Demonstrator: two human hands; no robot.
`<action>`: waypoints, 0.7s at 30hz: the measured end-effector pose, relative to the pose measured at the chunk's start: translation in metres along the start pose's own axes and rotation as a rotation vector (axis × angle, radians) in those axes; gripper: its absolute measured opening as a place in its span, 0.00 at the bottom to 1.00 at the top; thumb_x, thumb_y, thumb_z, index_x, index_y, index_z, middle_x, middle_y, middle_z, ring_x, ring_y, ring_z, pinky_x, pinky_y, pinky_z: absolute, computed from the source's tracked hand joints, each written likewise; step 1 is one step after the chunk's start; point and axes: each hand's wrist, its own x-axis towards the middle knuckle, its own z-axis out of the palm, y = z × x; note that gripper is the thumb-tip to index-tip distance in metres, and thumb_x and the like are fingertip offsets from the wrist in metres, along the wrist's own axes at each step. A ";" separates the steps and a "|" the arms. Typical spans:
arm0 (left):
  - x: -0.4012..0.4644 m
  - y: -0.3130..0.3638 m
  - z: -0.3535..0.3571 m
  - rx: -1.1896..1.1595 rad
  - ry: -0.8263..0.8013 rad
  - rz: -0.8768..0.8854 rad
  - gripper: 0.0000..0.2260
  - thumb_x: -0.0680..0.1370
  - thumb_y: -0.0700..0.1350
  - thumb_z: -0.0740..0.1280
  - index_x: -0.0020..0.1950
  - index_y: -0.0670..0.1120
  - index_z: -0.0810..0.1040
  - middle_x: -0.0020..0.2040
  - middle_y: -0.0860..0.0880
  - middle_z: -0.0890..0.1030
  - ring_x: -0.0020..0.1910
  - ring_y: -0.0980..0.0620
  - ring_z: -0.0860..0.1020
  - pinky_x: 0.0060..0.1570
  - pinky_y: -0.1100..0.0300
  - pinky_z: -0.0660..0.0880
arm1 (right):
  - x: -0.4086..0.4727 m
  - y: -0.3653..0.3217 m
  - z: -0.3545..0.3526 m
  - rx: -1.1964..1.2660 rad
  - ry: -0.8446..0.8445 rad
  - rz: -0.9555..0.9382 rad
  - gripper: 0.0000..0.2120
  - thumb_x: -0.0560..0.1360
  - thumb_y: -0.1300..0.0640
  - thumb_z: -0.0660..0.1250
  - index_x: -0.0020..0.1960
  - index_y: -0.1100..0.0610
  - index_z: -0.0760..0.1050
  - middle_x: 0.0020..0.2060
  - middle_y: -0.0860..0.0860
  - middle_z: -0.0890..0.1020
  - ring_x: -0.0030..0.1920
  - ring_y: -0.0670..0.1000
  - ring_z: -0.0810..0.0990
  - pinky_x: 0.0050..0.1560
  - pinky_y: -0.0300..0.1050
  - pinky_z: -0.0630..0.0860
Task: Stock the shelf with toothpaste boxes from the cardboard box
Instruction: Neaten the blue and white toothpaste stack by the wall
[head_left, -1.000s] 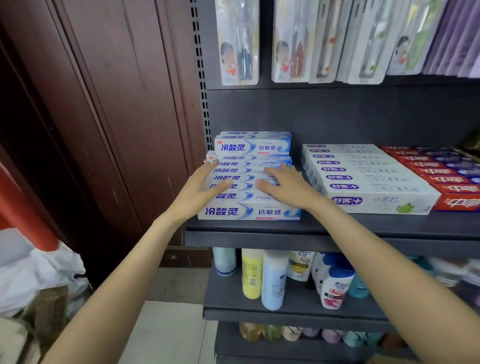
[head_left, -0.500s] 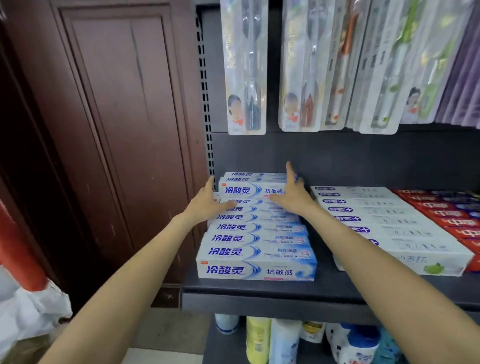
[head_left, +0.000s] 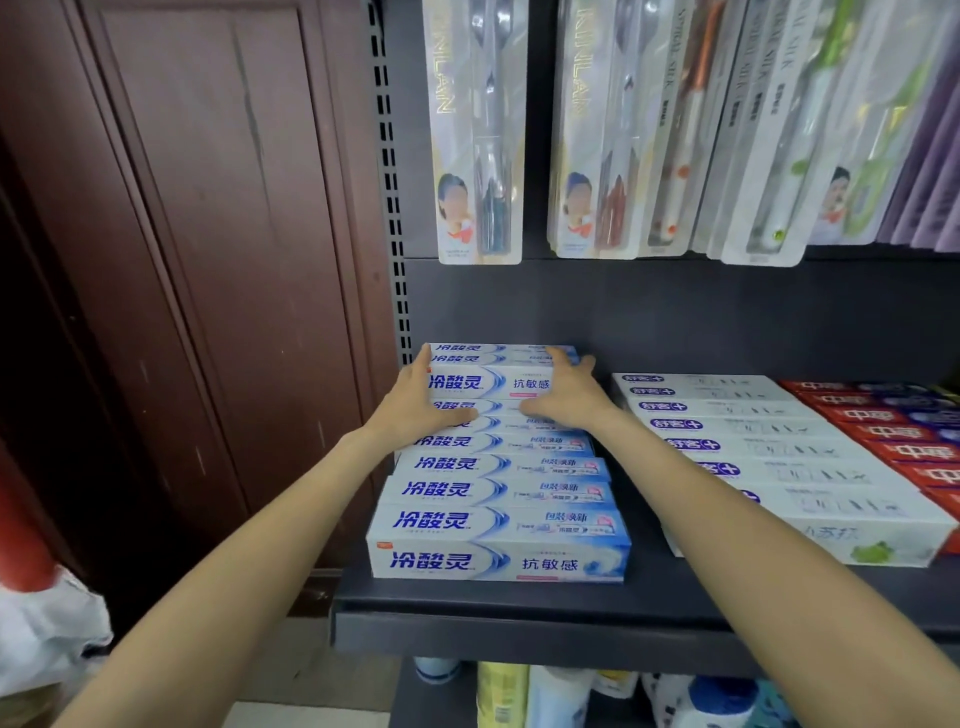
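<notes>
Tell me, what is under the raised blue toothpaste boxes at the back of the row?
Under the raised boxes lie more blue boxes of the same row. The left hand and right hand cover their contact.

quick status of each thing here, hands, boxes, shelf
left hand: grips the left end of the raised blue toothpaste boxes
right hand: grips their right end
blue row: lying flat, front to back
white boxes: flat row beside
shelf: stocked
</notes>
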 end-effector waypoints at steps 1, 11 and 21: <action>0.001 0.002 0.002 0.018 0.009 -0.001 0.50 0.68 0.59 0.73 0.77 0.46 0.45 0.75 0.43 0.57 0.72 0.46 0.62 0.67 0.53 0.63 | 0.000 -0.001 0.000 0.001 -0.006 -0.006 0.43 0.70 0.54 0.72 0.76 0.52 0.51 0.68 0.59 0.56 0.57 0.58 0.75 0.58 0.43 0.71; 0.006 0.003 0.005 -0.040 0.049 -0.036 0.50 0.67 0.57 0.75 0.77 0.50 0.45 0.76 0.43 0.55 0.70 0.45 0.64 0.65 0.53 0.65 | -0.002 0.000 -0.001 0.004 -0.031 -0.035 0.43 0.70 0.54 0.72 0.76 0.51 0.50 0.69 0.58 0.56 0.60 0.57 0.73 0.57 0.42 0.70; 0.002 0.006 0.002 -0.035 0.005 -0.062 0.53 0.67 0.58 0.74 0.77 0.51 0.39 0.77 0.43 0.52 0.72 0.45 0.62 0.67 0.52 0.64 | -0.004 -0.005 -0.004 0.104 -0.075 0.006 0.45 0.71 0.53 0.71 0.77 0.52 0.45 0.73 0.59 0.51 0.67 0.56 0.68 0.62 0.41 0.66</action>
